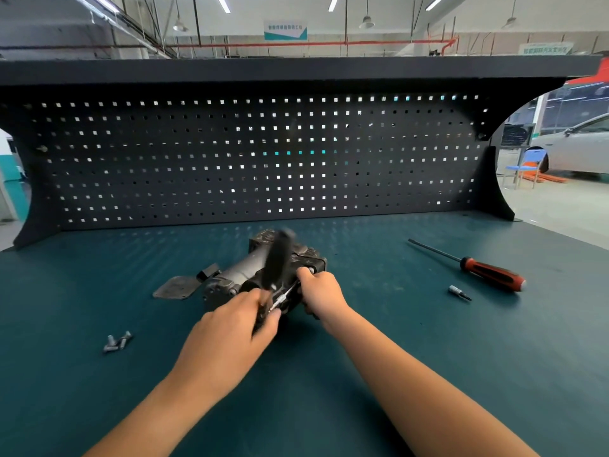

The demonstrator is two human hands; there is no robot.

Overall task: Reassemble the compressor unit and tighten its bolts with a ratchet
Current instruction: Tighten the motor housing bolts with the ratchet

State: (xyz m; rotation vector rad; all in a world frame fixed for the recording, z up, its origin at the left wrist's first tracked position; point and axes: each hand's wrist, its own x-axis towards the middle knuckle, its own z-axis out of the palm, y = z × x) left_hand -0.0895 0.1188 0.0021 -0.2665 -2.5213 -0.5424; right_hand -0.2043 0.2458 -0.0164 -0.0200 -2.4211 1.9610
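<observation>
The dark grey compressor unit (247,275) lies on its side in the middle of the green bench. My left hand (230,328) grips the head end of a ratchet (278,258) at the unit's near face; the ratchet's black handle sticks up and is blurred. A shiny extension (284,295) runs from the ratchet toward the unit. My right hand (321,293) holds the unit's right end, fingers curled round it. Three loose bolts (117,342) lie on the mat to the left.
A flat metal cover plate (176,287) lies just left of the unit. A red and black screwdriver (474,267) and a small bit socket (459,292) lie to the right. A dark pegboard wall (257,159) closes the back of the bench (428,341).
</observation>
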